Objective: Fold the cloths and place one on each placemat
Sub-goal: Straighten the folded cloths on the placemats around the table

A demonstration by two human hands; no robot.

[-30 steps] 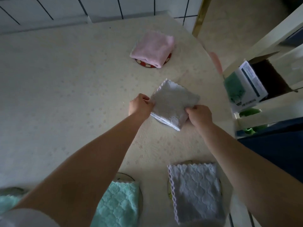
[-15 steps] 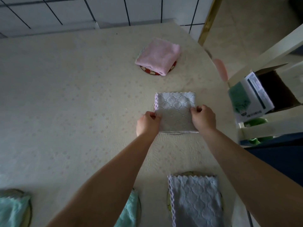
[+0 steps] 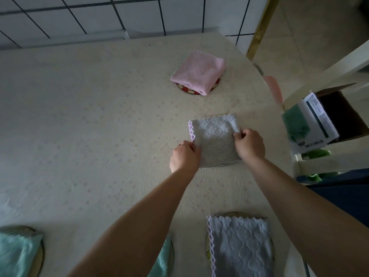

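Between both hands sits the folded white cloth (image 3: 214, 140), flat on the table (image 3: 79, 126), w/ a bit of dark placemat edge peeking out under its near side. Left hand (image 3: 184, 156) pinches the left edge, near the purple trim. Right hand (image 3: 249, 143) pinches the right edge, fingers curled on it. Cloth looks soft, light & floppy, so it prob. bends if lifted by one spot; best to hold 2 edges, like now. Farther off, past the grip, a pink cloth (image 3: 197, 73) rests on a red mat (image 3: 216, 82).
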